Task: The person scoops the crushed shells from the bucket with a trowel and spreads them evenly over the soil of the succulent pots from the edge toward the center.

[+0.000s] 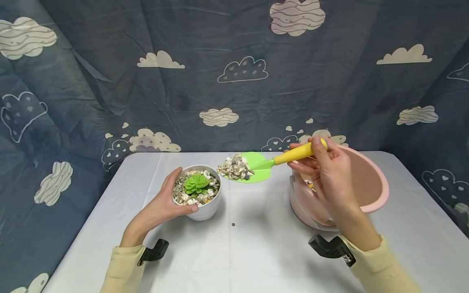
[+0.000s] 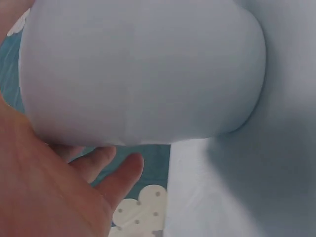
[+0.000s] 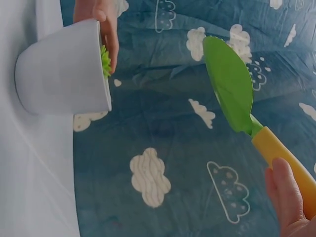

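A white pot (image 1: 202,207) with a green succulent (image 1: 196,184) set in pebbles stands on the table. My left hand (image 1: 166,200) grips its left side, thumb on the front rim; the pot's white wall (image 2: 138,74) fills the left wrist view beside my palm (image 2: 49,187). My right hand (image 1: 324,162) holds the yellow handle (image 1: 298,152) of a green trowel (image 1: 256,169). A heap of pebbles (image 1: 235,167) lies on its blade, just right of the pot's rim. The right wrist view has the blade's underside (image 3: 229,84) and the pot (image 3: 64,71).
A pink basin (image 1: 370,183) tilts on the table right of the trowel, partly behind my right hand. One stray pebble (image 1: 233,224) lies on the pale tablecloth (image 1: 249,252). A dark blue cloud-print curtain (image 1: 234,73) closes off the back and sides.
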The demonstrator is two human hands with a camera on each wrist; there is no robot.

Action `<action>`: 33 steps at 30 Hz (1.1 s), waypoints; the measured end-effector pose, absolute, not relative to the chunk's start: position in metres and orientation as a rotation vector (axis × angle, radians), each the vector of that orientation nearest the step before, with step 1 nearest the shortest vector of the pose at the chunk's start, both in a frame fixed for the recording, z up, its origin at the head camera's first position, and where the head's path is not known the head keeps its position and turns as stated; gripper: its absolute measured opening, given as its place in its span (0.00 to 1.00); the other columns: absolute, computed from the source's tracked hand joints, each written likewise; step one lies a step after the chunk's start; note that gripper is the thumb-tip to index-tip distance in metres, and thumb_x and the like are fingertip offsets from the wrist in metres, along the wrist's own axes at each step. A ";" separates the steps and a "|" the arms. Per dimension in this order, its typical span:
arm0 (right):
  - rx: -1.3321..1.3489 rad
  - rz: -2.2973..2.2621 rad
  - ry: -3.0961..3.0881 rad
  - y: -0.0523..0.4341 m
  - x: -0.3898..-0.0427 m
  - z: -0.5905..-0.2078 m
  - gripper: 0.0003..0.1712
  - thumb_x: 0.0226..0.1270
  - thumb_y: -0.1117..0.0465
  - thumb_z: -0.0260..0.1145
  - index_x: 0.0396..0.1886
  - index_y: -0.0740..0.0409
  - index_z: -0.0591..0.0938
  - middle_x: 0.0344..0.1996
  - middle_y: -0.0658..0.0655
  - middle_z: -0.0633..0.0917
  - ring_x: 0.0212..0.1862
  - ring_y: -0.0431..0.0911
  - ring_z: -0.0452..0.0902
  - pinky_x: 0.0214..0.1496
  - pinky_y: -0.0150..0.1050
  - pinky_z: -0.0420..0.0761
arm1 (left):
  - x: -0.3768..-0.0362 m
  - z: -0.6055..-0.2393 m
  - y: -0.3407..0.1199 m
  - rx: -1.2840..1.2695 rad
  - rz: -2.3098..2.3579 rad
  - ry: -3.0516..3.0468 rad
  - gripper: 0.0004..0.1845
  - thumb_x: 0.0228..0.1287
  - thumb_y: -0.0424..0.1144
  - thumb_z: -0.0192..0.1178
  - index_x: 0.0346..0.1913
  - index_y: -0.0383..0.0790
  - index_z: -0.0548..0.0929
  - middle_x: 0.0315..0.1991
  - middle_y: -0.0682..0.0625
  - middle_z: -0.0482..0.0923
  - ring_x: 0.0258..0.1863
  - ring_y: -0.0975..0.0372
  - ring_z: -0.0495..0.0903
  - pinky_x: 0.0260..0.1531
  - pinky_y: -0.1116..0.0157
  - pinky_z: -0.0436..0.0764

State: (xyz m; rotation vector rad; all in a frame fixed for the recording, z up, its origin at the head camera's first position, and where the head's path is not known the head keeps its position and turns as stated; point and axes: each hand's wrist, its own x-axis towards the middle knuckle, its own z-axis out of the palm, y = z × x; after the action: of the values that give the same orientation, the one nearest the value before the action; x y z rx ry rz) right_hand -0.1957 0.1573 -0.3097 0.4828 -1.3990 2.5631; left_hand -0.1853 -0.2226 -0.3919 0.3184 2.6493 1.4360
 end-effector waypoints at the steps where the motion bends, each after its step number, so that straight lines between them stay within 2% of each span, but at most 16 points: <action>1: 0.472 2.564 -1.409 0.156 -0.196 -0.310 0.18 0.74 0.61 0.59 0.49 0.75 0.71 0.43 0.70 0.85 0.45 0.59 0.84 0.37 0.49 0.80 | -0.186 -0.393 -0.223 0.306 1.464 2.626 0.65 0.48 0.52 0.77 0.79 0.48 0.40 0.78 0.40 0.39 0.75 0.43 0.42 0.67 0.39 0.51; 6: 0.409 2.562 -1.472 0.147 -0.197 -0.311 0.19 0.73 0.59 0.61 0.49 0.72 0.71 0.44 0.69 0.85 0.47 0.60 0.83 0.39 0.49 0.80 | -0.186 -0.396 -0.225 0.234 1.595 2.498 0.65 0.48 0.48 0.77 0.79 0.54 0.39 0.78 0.40 0.38 0.75 0.44 0.41 0.67 0.38 0.48; 11: 0.378 2.547 -1.519 0.137 -0.199 -0.315 0.19 0.73 0.57 0.61 0.46 0.72 0.71 0.44 0.69 0.85 0.48 0.61 0.82 0.41 0.51 0.81 | -0.184 -0.398 -0.225 0.217 1.632 2.454 0.64 0.50 0.49 0.76 0.79 0.57 0.39 0.78 0.43 0.37 0.75 0.45 0.40 0.67 0.38 0.47; 18: 0.328 2.542 -1.557 0.120 -0.199 -0.323 0.19 0.73 0.57 0.61 0.47 0.71 0.72 0.43 0.68 0.85 0.44 0.59 0.85 0.41 0.53 0.81 | -0.184 -0.400 -0.226 0.212 1.651 2.450 0.63 0.50 0.49 0.76 0.79 0.58 0.40 0.79 0.44 0.36 0.76 0.46 0.38 0.67 0.38 0.45; 26: 0.345 2.572 -1.529 0.108 -0.203 -0.330 0.16 0.73 0.58 0.62 0.45 0.69 0.72 0.41 0.69 0.86 0.42 0.59 0.85 0.40 0.54 0.82 | -0.187 -0.402 -0.229 0.250 1.720 2.390 0.61 0.51 0.44 0.75 0.79 0.59 0.41 0.78 0.43 0.36 0.75 0.45 0.44 0.67 0.41 0.52; 33: 0.334 2.533 -1.519 0.098 -0.211 -0.336 0.15 0.73 0.58 0.62 0.43 0.69 0.74 0.39 0.68 0.86 0.40 0.59 0.86 0.38 0.54 0.82 | -0.187 -0.403 -0.231 0.261 1.717 2.386 0.61 0.52 0.44 0.75 0.79 0.58 0.40 0.78 0.43 0.36 0.75 0.44 0.43 0.67 0.40 0.51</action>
State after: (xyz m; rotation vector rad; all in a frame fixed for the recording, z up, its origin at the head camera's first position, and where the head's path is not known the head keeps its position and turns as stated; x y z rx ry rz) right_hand -0.2111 0.0979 -0.3364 0.3344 -1.5185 2.5333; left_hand -0.1872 -0.2315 -0.4029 0.2605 2.3857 1.7175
